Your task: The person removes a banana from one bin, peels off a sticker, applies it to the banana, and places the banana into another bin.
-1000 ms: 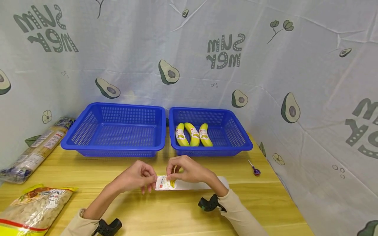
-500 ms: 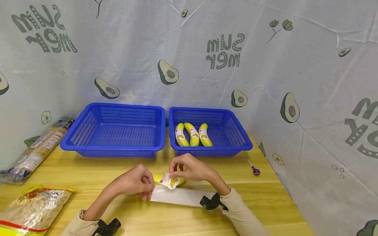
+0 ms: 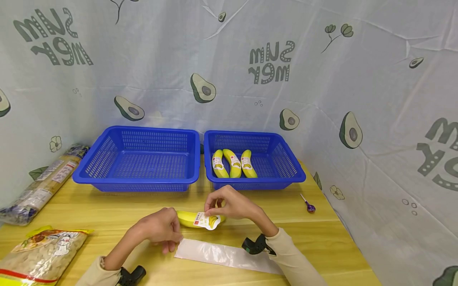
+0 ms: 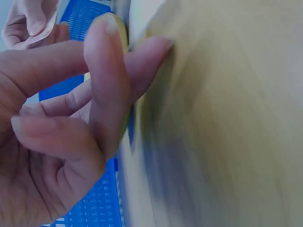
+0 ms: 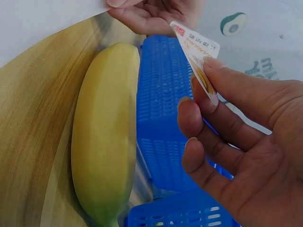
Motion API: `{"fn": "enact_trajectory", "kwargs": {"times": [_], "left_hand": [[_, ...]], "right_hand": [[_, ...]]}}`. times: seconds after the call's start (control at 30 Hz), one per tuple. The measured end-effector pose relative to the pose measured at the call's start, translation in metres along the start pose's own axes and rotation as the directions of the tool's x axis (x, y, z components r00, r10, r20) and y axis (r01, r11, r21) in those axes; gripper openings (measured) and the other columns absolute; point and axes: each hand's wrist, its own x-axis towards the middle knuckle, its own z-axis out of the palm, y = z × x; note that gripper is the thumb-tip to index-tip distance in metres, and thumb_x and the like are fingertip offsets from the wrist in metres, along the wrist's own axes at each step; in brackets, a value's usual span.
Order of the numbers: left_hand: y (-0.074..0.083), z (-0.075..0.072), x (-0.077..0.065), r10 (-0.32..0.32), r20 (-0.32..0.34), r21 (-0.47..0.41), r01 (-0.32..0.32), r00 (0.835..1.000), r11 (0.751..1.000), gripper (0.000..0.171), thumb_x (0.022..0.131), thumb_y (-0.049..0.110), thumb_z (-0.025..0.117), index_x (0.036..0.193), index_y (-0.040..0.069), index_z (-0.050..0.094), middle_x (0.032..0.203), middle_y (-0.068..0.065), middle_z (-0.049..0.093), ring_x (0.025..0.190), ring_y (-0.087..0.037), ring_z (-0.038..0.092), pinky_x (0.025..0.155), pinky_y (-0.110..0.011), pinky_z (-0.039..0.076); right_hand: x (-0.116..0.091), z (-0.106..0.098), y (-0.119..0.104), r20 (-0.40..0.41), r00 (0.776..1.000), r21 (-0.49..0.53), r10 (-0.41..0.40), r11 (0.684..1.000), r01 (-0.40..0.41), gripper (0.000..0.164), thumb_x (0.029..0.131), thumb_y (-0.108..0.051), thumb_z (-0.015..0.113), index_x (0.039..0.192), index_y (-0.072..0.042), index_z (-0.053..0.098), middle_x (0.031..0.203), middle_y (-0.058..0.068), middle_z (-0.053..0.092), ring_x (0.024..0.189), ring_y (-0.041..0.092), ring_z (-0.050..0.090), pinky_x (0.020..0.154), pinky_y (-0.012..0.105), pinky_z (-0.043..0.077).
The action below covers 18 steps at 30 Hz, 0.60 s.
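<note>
Between thumb and fingertips, my right hand (image 3: 230, 204) pinches a white banana-print sticker (image 3: 207, 221), which the right wrist view shows as a label (image 5: 196, 56) held above the table. A yellow banana (image 3: 187, 219) lies crosswise on the wood just beneath, its side (image 5: 106, 127) bare in the right wrist view. My left hand (image 3: 159, 227) pinches the left end of a long white backing strip (image 3: 218, 254), which slants toward the right forearm on the near side of the banana. Part of the banana is hidden behind the sticker and right hand.
Two blue baskets stand at the back; the right basket (image 3: 286, 180) holds three labelled bananas (image 3: 235, 163). A lollipop (image 3: 309, 206) lies at right. A long noodle pack (image 3: 46, 184) and a plastic food bag (image 3: 43, 254) lie at left. A printed curtain (image 3: 229, 107) hangs behind.
The sticker has come off the backing strip and stays in the right hand over the banana. The left hand has drawn the strip down toward the near edge, uncovering the banana.
</note>
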Motion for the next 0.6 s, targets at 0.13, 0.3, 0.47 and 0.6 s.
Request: {"fn": "enact_trajectory", "kwargs": {"times": [0.13, 0.3, 0.47, 0.6], "left_hand": [[0.000, -0.002, -0.001, -0.013, -0.017, 0.009, 0.013, 1.000, 1.000, 0.025, 0.095, 0.004, 0.080, 0.071, 0.005, 0.075, 0.059, -0.008, 0.070, 0.048, -0.023, 0.070, 0.042, -0.017, 0.038], [0.000, -0.012, 0.001, 0.092, -0.016, -0.037, -0.092, 0.996, 0.995, 0.022, 0.099, 0.005, 0.077, 0.077, 0.001, 0.074, 0.063, -0.008, 0.072, 0.053, -0.029, 0.072, 0.046, -0.021, 0.048], [0.000, -0.021, 0.004, 0.221, -0.062, -0.112, -0.226, 0.973, 0.968, 0.017, 0.104, 0.009, 0.072, 0.095, -0.004, 0.076, 0.080, -0.015, 0.077, 0.063, -0.028, 0.074, 0.050, -0.022, 0.049], [0.002, -0.022, 0.006, 0.256, -0.118, -0.164, -0.273, 0.960, 0.948, 0.017, 0.105, 0.012, 0.072, 0.106, -0.005, 0.075, 0.092, -0.020, 0.077, 0.071, -0.035, 0.075, 0.050, -0.028, 0.053]], "right_hand": [[0.001, 0.002, 0.002, 0.008, 1.000, 0.011, -0.016, 1.000, 0.016, 0.006, 0.098, -0.008, 0.080, 0.093, -0.009, 0.078, 0.084, -0.003, 0.076, 0.077, -0.003, 0.063, 0.072, 0.024, 0.061], [0.003, 0.006, 0.002, 0.005, 1.000, 0.027, -0.018, 0.999, 0.018, 0.005, 0.099, -0.008, 0.079, 0.094, -0.008, 0.079, 0.087, -0.001, 0.077, 0.078, -0.002, 0.064, 0.074, 0.024, 0.061], [0.004, 0.008, 0.004, -0.011, 1.000, 0.016, -0.018, 1.000, 0.018, 0.005, 0.099, -0.008, 0.079, 0.094, -0.007, 0.079, 0.086, -0.001, 0.077, 0.078, -0.002, 0.064, 0.074, 0.024, 0.061], [0.005, 0.010, 0.006, -0.032, 0.999, 0.011, -0.029, 1.000, 0.029, 0.005, 0.099, -0.008, 0.079, 0.094, -0.007, 0.079, 0.086, 0.000, 0.077, 0.078, -0.001, 0.065, 0.073, 0.025, 0.061]]}}
